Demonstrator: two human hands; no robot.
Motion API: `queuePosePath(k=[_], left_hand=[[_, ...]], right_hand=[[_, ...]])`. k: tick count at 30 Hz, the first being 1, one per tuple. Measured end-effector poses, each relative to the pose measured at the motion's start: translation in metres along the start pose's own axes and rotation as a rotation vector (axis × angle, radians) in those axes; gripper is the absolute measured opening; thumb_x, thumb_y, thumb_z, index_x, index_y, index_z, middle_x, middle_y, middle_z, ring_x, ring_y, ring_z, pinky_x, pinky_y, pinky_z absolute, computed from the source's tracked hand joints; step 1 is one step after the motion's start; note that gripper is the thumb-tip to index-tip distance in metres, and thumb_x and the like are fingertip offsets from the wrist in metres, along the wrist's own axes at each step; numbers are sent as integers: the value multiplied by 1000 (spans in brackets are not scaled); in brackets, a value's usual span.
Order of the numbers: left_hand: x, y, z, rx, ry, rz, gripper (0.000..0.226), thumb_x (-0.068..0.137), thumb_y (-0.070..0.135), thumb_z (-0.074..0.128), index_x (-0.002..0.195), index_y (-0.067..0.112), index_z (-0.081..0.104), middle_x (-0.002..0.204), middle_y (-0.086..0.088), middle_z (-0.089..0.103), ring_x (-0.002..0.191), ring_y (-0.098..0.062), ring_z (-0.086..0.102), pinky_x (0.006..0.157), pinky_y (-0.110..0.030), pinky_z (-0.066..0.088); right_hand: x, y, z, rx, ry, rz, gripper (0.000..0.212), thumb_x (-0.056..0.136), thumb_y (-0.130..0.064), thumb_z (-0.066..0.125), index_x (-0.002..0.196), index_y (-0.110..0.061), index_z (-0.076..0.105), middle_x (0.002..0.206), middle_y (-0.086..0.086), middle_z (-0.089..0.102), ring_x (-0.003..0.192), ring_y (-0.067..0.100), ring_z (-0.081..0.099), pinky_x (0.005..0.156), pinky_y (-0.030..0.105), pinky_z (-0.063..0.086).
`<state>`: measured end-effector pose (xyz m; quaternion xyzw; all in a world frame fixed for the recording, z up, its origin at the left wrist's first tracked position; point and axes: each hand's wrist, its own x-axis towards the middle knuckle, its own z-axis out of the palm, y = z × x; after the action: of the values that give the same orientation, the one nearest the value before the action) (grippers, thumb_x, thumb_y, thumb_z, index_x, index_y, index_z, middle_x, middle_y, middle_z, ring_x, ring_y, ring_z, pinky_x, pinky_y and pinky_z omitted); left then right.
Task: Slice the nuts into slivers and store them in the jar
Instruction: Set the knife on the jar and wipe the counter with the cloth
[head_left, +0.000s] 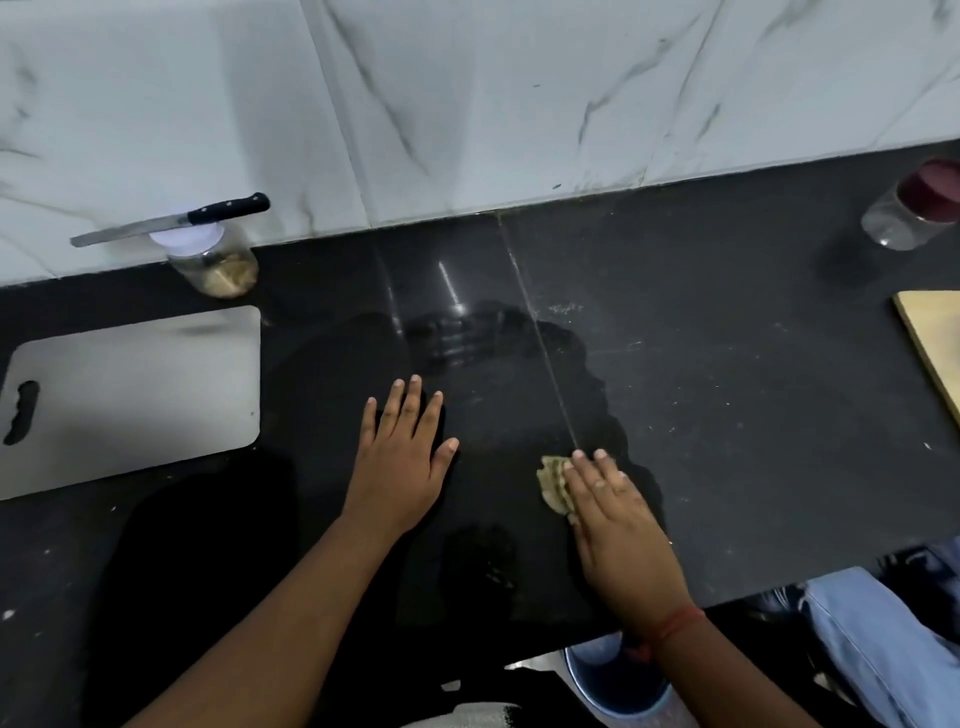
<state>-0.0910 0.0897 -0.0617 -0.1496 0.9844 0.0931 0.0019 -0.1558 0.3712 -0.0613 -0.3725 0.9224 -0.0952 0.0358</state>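
Hands flat on counter (727, 364): left hand (400, 462) bare, right hand (618, 519) pressing cloth (555, 486).

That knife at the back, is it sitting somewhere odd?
Yes. The knife lies balanced across the white lid of the jar by the wall, its blade sticking out past the lid on one side, not on the white cutting board nearby. A bump could tip it off.

Glossy black stone counter (701, 364); white grey-veined marble wall tiles (467, 104).
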Motion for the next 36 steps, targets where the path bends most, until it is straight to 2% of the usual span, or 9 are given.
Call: queuePosePath(k=[2,5,10,16,19,23,28,33,36], left_hand=[[-6,-8,-2,-3,6,-27,68,103,55,15,159,19,22,168,-8,9,156,-23,-1,126,-51,4],[-14,-22,-5,-5,18,-69,68,102,55,15,159,19,24,168,-8,10,156,-23,0,126,-51,4],[-25,-44,-16,7,38,-114,68,103,55,16,158,18,28,168,-9,13,156,-24,3,125,-52,6],[-33,-67,-26,33,43,-137,67,103,55,19,158,18,30,167,-10,15,156,-24,4,125,-50,3],[-30,-79,-29,37,62,-143,67,103,55,20,157,18,32,167,-10,17,156,-26,7,124,-48,1],[-25,-94,-31,37,79,-150,66,103,54,22,156,18,33,167,-10,18,156,-26,9,124,-49,4],[-9,-106,-32,17,112,-157,64,104,54,23,156,18,35,167,-9,18,156,-25,9,124,-49,5],[9,-111,-30,7,115,-150,64,103,53,25,155,17,37,167,-10,19,156,-25,9,123,-50,7],[17,-115,-28,-1,113,-151,65,103,54,23,156,18,35,167,-9,17,156,-24,7,124,-50,7]], right_hand=[[14,-12,0,29,6,97,55,93,-20,44,148,-13,40,156,4,34,148,24,18,118,42,23],[36,-40,7,70,33,4,54,95,-12,47,148,-13,38,155,3,34,148,23,19,120,40,20],[108,-68,1,264,85,67,53,96,0,45,148,-9,38,155,5,34,148,20,18,120,40,24],[216,-99,9,205,105,18,57,90,6,43,146,-5,39,154,11,36,147,31,20,119,44,24],[271,-111,2,203,88,0,60,87,9,43,146,-3,38,154,13,34,148,31,17,119,38,23],[320,-115,11,45,22,12,53,96,-6,35,149,-12,32,157,5,30,149,29,12,120,42,19],[353,-118,17,-63,-5,73,53,101,-18,26,154,-13,20,161,4,18,150,28,4,121,48,11],[394,-121,16,-60,-18,80,55,101,-16,24,155,-12,15,163,4,11,150,27,0,121,48,5],[404,-124,17,-59,18,36,54,102,-20,27,154,-11,19,161,7,17,150,26,4,121,47,6]])
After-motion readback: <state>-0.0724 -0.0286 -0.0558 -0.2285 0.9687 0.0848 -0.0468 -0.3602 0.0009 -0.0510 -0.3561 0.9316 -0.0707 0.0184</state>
